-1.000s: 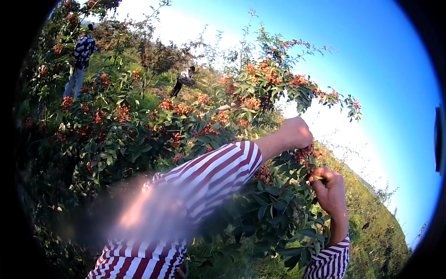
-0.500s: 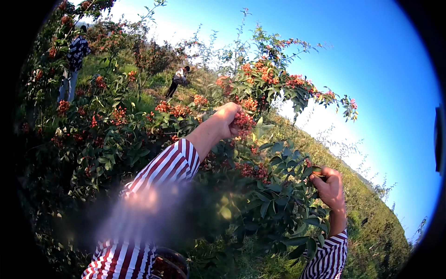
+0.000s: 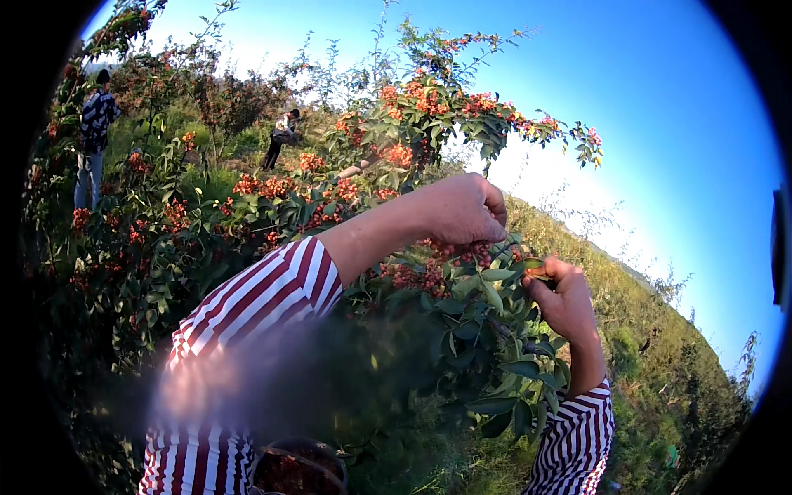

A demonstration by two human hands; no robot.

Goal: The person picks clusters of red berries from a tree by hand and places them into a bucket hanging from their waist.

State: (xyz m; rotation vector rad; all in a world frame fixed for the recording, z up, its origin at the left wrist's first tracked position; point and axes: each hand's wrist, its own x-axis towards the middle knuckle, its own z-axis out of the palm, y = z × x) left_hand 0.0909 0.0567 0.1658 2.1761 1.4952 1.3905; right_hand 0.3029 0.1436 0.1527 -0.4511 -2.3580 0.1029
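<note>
My left hand (image 3: pixel 466 210) reaches across the middle with fingers curled downward, closed on a cluster of red berries (image 3: pixel 474 252) that look like Sichuan pepper. Part of the cluster shows under the palm; the fingertips are partly hidden. To its right, my right hand (image 3: pixel 565 299) pinches the tip of a leafy branch (image 3: pixel 495 318) between thumb and fingers, a leaf showing at the grip. More red berries (image 3: pixel 417 276) hang on the bush just below my left forearm.
At the bottom, a bucket (image 3: pixel 340 462) holds dark red berries. A berry-laden branch (image 3: pixel 429 103) arches above my hands. Dense bushes fill the left side, and a grassy slope (image 3: pixel 643 330) falls away at right. Two people, one at far left (image 3: pixel 96 136) and another (image 3: pixel 282 136), stand farther off.
My left hand has moved right and slightly down, toward my right hand, its fingers now pointing downward. My right hand keeps its grip on the branch. The view has shifted, showing more of the bucket.
</note>
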